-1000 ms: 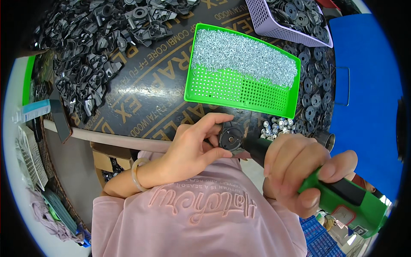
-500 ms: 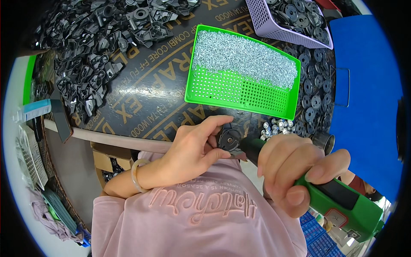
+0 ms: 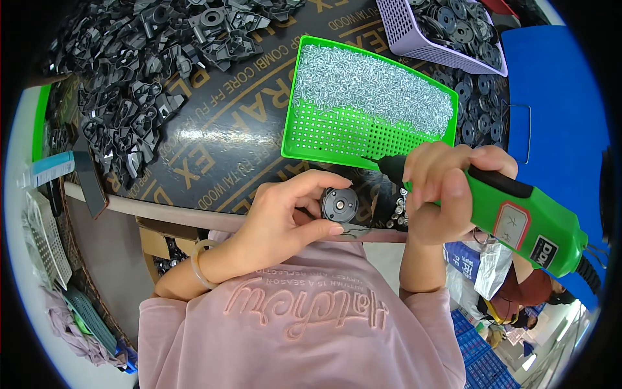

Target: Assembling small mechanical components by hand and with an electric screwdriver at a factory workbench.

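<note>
My left hand [image 3: 285, 211] pinches a round black plastic disc part [image 3: 339, 206] between thumb and fingers, near the table's front edge. A small metal centre shows in the disc's upturned face. My right hand [image 3: 447, 188] is wrapped round a green and black electric screwdriver [image 3: 521, 217], whose dark nose points left. The nose is over the near rim of a green perforated tray [image 3: 311, 153]. Many small silver screws [image 3: 363, 78] fill the tray's far half. The screwdriver's tip is apart from the disc in my left hand.
Black angular plastic parts [image 3: 129, 123] are heaped at far left. A lilac basket [image 3: 414, 42] of black discs stands at far right, with loose discs [image 3: 476, 123] below it. Small silver metal pieces [image 3: 400, 211] lie by my right hand. A blue panel [image 3: 557, 129] borders the right; another person [image 3: 528, 292] is beyond.
My right hand has lifted the screwdriver away from the disc, up toward the tray. My left hand has shifted slightly left, and the disc's face now shows more fully.
</note>
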Demonstrator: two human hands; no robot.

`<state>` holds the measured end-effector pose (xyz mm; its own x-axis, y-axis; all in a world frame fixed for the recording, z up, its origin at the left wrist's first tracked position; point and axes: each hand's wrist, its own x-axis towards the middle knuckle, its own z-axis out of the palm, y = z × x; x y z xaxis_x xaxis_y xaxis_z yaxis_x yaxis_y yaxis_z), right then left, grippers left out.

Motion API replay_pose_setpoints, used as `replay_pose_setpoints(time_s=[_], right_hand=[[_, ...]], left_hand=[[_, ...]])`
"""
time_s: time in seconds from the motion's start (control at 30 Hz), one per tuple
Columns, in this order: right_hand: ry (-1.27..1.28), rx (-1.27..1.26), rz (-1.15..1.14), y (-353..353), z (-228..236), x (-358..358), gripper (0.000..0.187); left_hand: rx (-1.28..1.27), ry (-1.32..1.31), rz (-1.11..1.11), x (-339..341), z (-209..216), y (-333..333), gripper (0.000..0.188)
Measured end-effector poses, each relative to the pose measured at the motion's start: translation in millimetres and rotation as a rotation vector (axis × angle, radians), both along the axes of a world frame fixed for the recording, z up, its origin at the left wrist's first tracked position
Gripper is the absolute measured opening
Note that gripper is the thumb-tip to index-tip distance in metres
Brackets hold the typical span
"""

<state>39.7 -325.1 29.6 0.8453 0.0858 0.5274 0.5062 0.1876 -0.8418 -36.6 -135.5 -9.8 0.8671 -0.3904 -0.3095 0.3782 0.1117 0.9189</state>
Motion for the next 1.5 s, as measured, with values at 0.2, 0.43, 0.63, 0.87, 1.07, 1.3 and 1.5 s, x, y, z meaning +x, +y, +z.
replay_pose_setpoints(time_s=[0.2, 0.43, 0.63, 0.87, 1.07, 1.3, 1.5], right_hand=[[0.011, -0.008, -0.018, 2, 0, 0, 0.028], [-0.005, 0.035, 0.01, 1, -2, 0, 0.031], [0.011, 0.085, 0.017, -6, 19, -6, 0.034], [0.011, 0.091, 0.342, 1, 61, -34, 0.031], [-0.001, 0.125, 0.344, 7, 47, -35, 0.032], [0.011, 0.103, 0.319, 7, 51, -38, 0.03], [0.027, 0.053, 0.365, 7, 50, -37, 0.029]], left_hand=[[-0.046, -0.061, 0.072, 1, -3, -1, 0.052], [-0.094, -0.056, 0.178, -1, 1, -4, 0.052], [-0.03, -0.12, 0.209, 1, 3, -3, 0.051], [0.064, -0.116, 0.153, 4, 7, -5, 0.052], [0.096, -0.157, 0.143, 3, 10, -3, 0.05], [0.097, -0.154, 0.109, 7, 13, -4, 0.049], [0.092, -0.163, 0.111, 7, 9, -7, 0.047]])
